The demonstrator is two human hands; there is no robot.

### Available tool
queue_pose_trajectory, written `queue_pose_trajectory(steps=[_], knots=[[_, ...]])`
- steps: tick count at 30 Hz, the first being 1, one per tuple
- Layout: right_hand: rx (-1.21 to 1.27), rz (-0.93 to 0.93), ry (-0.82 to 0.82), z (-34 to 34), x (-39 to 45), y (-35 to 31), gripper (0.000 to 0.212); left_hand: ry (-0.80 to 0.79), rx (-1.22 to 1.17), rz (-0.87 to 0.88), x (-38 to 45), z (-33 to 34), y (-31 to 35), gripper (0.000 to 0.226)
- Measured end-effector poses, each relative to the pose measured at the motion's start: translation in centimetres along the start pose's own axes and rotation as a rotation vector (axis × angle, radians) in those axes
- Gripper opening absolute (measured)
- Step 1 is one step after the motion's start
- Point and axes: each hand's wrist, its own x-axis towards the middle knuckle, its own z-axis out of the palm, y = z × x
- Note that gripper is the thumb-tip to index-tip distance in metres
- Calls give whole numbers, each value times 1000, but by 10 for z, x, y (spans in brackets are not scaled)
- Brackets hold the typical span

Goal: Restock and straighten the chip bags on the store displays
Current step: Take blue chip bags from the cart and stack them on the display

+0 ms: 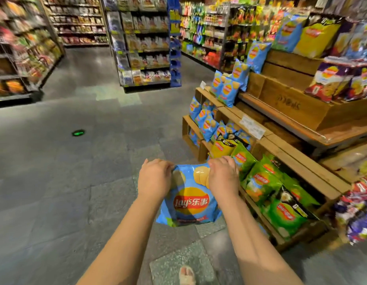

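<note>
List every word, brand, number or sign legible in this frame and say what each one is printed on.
"Lay's 乐事": red banner logo on the blue chip bag gripped at its top by the left hand and right hand.
Green chip bags in the wooden crate display: same logo shape, lettering too blurred to read.
White price cards on the crate edge: too small.
Stamp on the wooden box: unreadable.

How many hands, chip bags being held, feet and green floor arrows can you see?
Hands: 2, the left hand and the right hand
Held bags: 1, the blue chip bag, gripped by both hands
Feet: 1, a foot in a sandal
Arrows: 1, the green floor arrow
Total: 5
</note>
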Motion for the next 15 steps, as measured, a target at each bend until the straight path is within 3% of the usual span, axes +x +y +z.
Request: queue_pose_trajectory(steps=[4, 7, 15], knots=[[8, -22, -83, 28, 70, 3, 35, 1, 25, -31, 68, 20, -13, 26], [54, -11, -79, 45, 128, 8, 34, -6, 25, -47, 129, 36, -15, 43], [129, 42, 71, 79, 271, 20, 27, 10, -11, -31, 282, 74, -9, 43]])
